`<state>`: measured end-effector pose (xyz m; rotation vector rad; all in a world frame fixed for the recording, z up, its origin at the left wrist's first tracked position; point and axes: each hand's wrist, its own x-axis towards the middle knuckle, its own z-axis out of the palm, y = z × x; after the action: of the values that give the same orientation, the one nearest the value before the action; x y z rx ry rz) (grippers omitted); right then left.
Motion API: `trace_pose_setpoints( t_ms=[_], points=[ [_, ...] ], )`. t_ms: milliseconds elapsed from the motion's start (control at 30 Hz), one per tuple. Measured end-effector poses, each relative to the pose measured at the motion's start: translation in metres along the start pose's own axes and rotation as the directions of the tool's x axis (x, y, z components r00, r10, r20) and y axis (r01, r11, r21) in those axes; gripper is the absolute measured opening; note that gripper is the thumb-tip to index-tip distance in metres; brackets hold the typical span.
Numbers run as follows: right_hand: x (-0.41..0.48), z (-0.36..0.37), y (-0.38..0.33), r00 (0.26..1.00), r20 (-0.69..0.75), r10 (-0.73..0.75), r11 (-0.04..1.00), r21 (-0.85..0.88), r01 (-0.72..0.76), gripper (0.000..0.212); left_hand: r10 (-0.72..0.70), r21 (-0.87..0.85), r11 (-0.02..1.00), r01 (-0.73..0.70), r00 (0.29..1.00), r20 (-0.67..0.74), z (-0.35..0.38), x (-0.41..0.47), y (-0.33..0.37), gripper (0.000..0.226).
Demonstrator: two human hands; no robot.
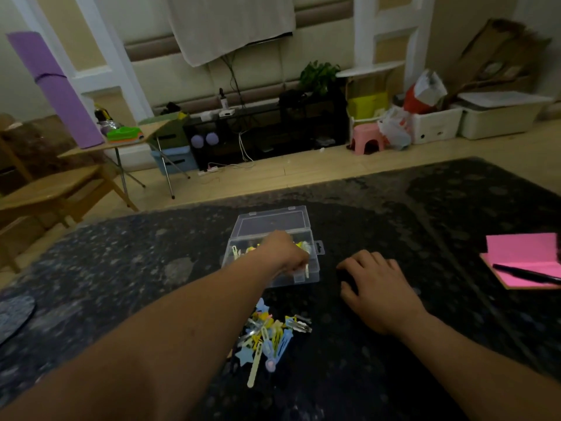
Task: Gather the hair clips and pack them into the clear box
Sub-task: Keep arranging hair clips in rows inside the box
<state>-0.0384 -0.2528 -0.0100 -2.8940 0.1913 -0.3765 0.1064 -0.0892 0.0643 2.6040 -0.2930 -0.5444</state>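
Observation:
A clear plastic box (315, 270) lies open on the dark table, its lid (273, 221) folded back; several coloured clips show inside. My left hand (287, 252) reaches over the box, fingers curled down and pinching a pale clip (307, 270) above the box's front right part. A heap of pastel hair clips (270, 332), yellow, blue and silver, some star-shaped, lies on the table nearer to me. My right hand (375, 284) rests palm down on the table to the right of the box, fingers relaxed, holding nothing.
A pink notepad (522, 256) with a black pen (526, 273) lies at the table's right edge. A grey round object (13, 314) sits at the left edge. Beyond the table are a wooden chair, a folding table and storage boxes.

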Motion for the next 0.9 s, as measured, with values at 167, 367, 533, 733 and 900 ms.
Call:
trace_pose_setpoints(
  t_ms=[167, 367, 533, 733, 900],
  points=[
    [0.000, 0.002, 0.000, 1.000, 0.019, 0.009, 1.000, -0.011, -0.009, 0.043, 0.036, 0.069, 0.997, -0.032, 0.997, -0.063, 0.007, -0.003, -0.001, 0.030],
    [0.001, 0.001, -0.002, 1.000, 0.019, -0.008, 1.000, -0.026, 0.009, 0.044, 0.160, -0.044, 0.983, -0.176, 0.956, -0.246, 0.002, -0.019, -0.023, 0.037],
    [-0.010, -0.004, -0.019, 1.000, 0.016, 0.012, 0.999, -0.044, -0.011, 0.042, 0.171, -0.129, 0.960, -0.247, 0.888, -0.427, -0.012, -0.063, -0.057, 0.028],
    [-0.023, 0.014, -0.074, 0.982, 0.006, -0.190, 0.979, 0.080, 0.189, 0.025, 0.166, -0.085, 0.969, -0.232, 0.865, -0.474, -0.006, -0.105, -0.101, 0.025],
    [-0.016, 0.032, -0.110, 0.936, 0.057, -0.346, 0.918, 0.226, 0.326, 0.020, 0.237, 0.041, 0.967, -0.251, 0.830, -0.506, 0.010, -0.118, -0.134, 0.012]
  ],
)
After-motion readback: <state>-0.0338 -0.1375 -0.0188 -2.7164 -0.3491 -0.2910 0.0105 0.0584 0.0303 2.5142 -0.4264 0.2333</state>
